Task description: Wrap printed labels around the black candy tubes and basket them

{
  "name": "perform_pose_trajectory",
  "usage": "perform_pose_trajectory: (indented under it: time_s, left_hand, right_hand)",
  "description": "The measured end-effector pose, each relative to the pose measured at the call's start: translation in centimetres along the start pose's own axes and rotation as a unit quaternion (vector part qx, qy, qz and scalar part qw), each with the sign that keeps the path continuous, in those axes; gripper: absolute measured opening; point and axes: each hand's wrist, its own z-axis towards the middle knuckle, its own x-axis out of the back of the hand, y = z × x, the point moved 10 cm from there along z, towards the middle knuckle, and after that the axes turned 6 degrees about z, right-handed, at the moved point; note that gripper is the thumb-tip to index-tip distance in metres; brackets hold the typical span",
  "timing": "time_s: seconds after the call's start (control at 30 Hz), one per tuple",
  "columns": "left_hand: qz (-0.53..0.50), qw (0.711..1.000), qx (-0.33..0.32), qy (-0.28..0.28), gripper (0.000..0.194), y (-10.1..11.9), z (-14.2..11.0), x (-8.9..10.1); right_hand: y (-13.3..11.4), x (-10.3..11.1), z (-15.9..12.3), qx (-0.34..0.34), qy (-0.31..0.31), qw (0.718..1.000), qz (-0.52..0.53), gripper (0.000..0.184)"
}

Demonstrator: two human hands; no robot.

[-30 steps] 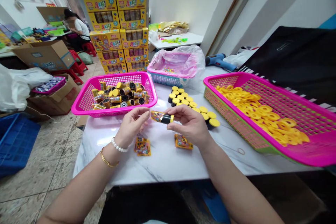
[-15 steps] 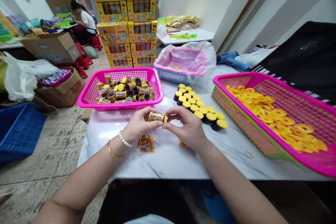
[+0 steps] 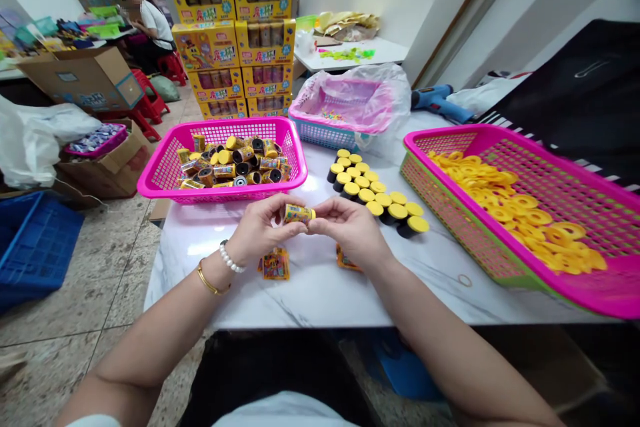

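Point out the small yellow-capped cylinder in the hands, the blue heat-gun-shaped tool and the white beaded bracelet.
Small yellow-capped cylinder (image 3: 297, 214): head view, printed side.
Blue heat-gun-shaped tool (image 3: 443, 104): head view, body.
White beaded bracelet (image 3: 229, 259): head view, beads.

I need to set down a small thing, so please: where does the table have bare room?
Bare table shows between the left wrappers and the right wrappers, down to the front edge, and between the right forearm and the thin ring. It is crowded between the left basket and the right basket, where yellow-capped pots stand close together.
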Motion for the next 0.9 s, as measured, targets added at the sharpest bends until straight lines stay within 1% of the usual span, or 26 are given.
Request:
perform_pose_trajectory:
  time_s: [0.03, 0.07, 0.1, 0.13, 0.23, 0.3, 0.33, 0.37, 0.43, 0.5, 0.57, 0.63, 0.67, 0.73, 0.83, 0.9]
  left_hand:
    - [0.036, 0.999, -0.015, -0.003, 0.029, 0.4, 0.0, 0.0]
    - [0.052, 0.998, -0.025, -0.013, 0.028, 0.7, 0.0, -0.1]
    - [0.042, 0.999, -0.026, -0.023, 0.031, 0.8, 0.0, -0.2]
    - [0.01, 0.999, -0.015, -0.031, 0.035, 0.7, 0.1, -0.3]
    - [-0.099, 0.993, 0.068, -0.024, 0.053, -0.9, 0.1, 0.1]
    - [-0.116, 0.987, 0.11, -0.025, 0.053, -1.8, 0.1, 0.0]
    - [-0.113, 0.986, 0.117, -0.032, 0.05, -1.9, 0.0, -0.1]
    - [-0.113, 0.986, 0.116, -0.037, 0.046, -1.9, 0.0, -0.3]
    - [-0.119, 0.988, 0.096, -0.04, 0.039, -1.5, 0.1, -0.5]
    - [-0.107, 0.991, 0.067, -0.038, 0.037, -1.0, 0.1, -0.6]
    - [-0.083, 0.994, 0.052, -0.044, 0.036, -0.8, 0.0, -0.8]
    - [-0.083, 0.992, 0.062, -0.071, 0.038, -1.1, -0.1, -1.4]
    - [-0.093, 0.989, 0.076, -0.089, 0.042, -1.4, -0.2, -1.8]
    - [-0.121, 0.979, 0.116, -0.113, 0.052, -2.2, -0.5, -2.5]
    - [-0.168, 0.963, 0.18, -0.109, 0.063, -3.7, -0.7, -3.1]
    - [-0.201, 0.952, 0.203, -0.11, 0.066, -4.1, -0.8, -3.5]
  right_hand:
    - [0.3, -0.1, 0.1, -0.013, -0.005, 1.0, 0.007, 0.041]
    - [0.4, -0.2, 0.2, -0.014, -0.01, 1.0, 0.011, 0.042]
    - [0.2, -0.2, 0.3, -0.003, -0.013, 1.0, 0.013, 0.043]
    - [-0.2, -0.1, 0.4, 0.017, -0.012, 1.0, 0.011, 0.044]
    - [-2.2, 0.2, 0.0, 0.116, 0.003, 0.993, -0.023, 0.043]
    - [-3.5, -0.1, -0.5, 0.174, 0.003, 0.982, -0.07, 0.04]
    - [-3.7, -0.3, -0.7, 0.187, -0.001, 0.978, -0.092, 0.038]
    - [-3.7, -0.5, -0.8, 0.187, -0.005, 0.977, -0.106, 0.036]
    - [-2.8, -0.5, -0.6, 0.144, -0.006, 0.985, -0.093, 0.036]
    - [-1.0, -0.4, -0.1, 0.063, -0.011, 0.997, -0.039, 0.039]
    - [0.8, -0.8, 0.2, -0.021, -0.035, 0.999, 0.02, 0.043]
    - [2.1, -1.5, 0.2, -0.084, -0.078, 0.992, 0.059, 0.047]
    - [2.3, -1.8, 0.1, -0.103, -0.098, 0.987, 0.07, 0.048]
    - [2.1, -1.8, 0.0, -0.103, -0.117, 0.985, 0.075, 0.045]
    - [0.3, -1.2, 0.1, -0.035, -0.111, 0.991, 0.062, 0.037]
    - [-0.4, -1.4, 0.0, -0.007, -0.124, 0.991, 0.04, 0.04]
